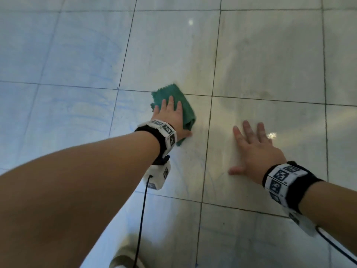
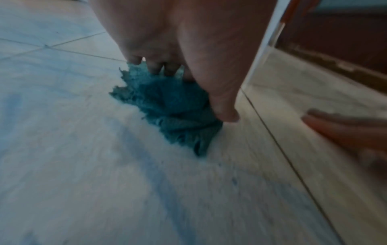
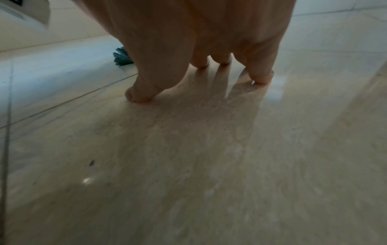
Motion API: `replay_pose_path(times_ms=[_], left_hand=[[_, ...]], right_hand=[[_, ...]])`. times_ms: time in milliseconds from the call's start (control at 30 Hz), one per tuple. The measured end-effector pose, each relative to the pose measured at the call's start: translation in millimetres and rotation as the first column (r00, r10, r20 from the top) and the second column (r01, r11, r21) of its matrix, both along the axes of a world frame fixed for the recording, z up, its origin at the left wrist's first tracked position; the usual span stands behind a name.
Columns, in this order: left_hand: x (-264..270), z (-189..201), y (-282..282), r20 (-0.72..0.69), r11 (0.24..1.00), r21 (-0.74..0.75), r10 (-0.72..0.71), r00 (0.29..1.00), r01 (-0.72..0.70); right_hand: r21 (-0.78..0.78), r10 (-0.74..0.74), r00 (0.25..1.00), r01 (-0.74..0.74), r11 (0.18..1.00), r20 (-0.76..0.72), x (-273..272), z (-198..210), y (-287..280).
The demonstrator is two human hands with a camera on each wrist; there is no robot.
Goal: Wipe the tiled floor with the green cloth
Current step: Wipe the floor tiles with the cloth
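The green cloth point(image 1: 186, 111) — nubbly, folded, with a zigzag edge — lies on the glossy tiled floor point(image 1: 270, 55), much of it hidden under the left hand point(image 1: 172, 118), whose straight fingers point(image 1: 170, 102) press it flat. The right hand point(image 1: 257, 151) rests spread on bare tile, well apart from the cloth — both wrist views are blurred.

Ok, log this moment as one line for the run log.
stage: wiping | left hand: pressing flat on green cloth | right hand: spread flat on tiled floor, bracing | cloth: bunched, on a grout line
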State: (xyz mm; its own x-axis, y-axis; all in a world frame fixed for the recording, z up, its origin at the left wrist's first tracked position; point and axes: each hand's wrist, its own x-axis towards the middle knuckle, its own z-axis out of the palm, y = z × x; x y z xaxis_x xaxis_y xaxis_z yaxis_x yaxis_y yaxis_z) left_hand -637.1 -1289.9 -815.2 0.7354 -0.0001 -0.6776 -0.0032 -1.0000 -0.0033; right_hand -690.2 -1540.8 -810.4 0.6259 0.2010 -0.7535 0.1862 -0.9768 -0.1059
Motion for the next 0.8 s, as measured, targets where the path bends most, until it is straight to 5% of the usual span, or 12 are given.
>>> replay_pose_path(times_ms=[133, 200, 400, 600, 800], left_hand=[[10.4, 12.3, 7.2, 0.130, 0.960, -0.206, 0.220, 0.967, -0.190], [9.3, 9.3, 6.4, 0.125, 0.954, -0.189, 0.260, 0.958, -0.234], [0.4, -11.3, -5.7, 0.079, 0.961, -0.146, 0.247, 0.966, -0.234], [-10.8, -19.4, -72.8, 0.029, 0.977, -0.210, -0.029, 0.999, 0.034], [-5.7, -21.9, -41.2, 0.072, 0.975, -0.220, 0.054, 0.996, -0.037]], right_hand=[[-0.004, 0.005, 1.000, -0.005, 1.000, 0.014, -0.8, -2.6, -0.8], [-0.001, 0.002, 1.000, -0.002, 1.000, 0.016, -0.6, -2.6, -0.6], [-0.022, 0.014, 1.000, -0.014, 1.000, -0.005, -0.7, -0.2, 0.4], [-0.030, 0.016, 1.000, -0.015, 0.999, 0.006, 0.0, 1.2, 2.8], [-0.034, 0.022, 1.000, -0.022, 0.999, 0.012, 0.2, 1.5, 3.6]])
